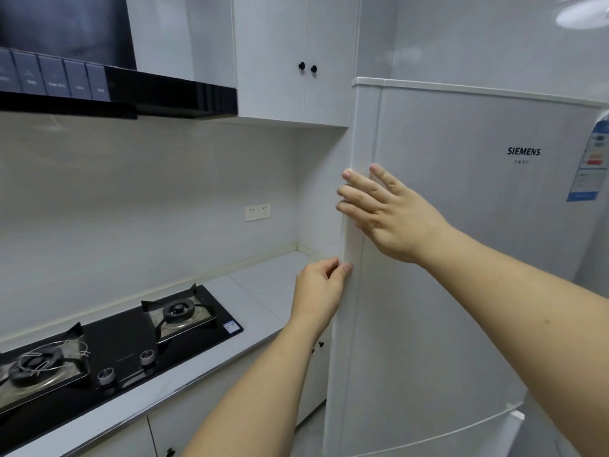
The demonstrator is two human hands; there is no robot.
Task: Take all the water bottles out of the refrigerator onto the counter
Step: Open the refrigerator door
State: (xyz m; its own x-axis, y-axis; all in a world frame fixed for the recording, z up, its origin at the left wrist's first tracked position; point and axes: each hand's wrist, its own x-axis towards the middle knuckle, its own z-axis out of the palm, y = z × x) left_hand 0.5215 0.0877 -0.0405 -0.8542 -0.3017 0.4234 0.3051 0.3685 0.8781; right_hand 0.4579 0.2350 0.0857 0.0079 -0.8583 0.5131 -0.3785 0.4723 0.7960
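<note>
A white refrigerator (pixel 461 258) fills the right half of the head view, its upper door closed. My left hand (pixel 318 288) pinches the door's left edge, fingers curled around it. Higher up, my right hand (pixel 389 212) lies flat against the door front near that same edge, fingers spread. The grey counter (pixel 263 285) runs along the left, right up to the refrigerator's side. No water bottles are visible; the inside of the refrigerator is hidden behind the door.
A black gas hob (pixel 115 341) with two burners sits in the counter at lower left, under a black range hood (pixel 115 94). White wall cabinets (pixel 296 61) hang above the counter's far end. Two wall sockets (pixel 257 212) are on the backsplash.
</note>
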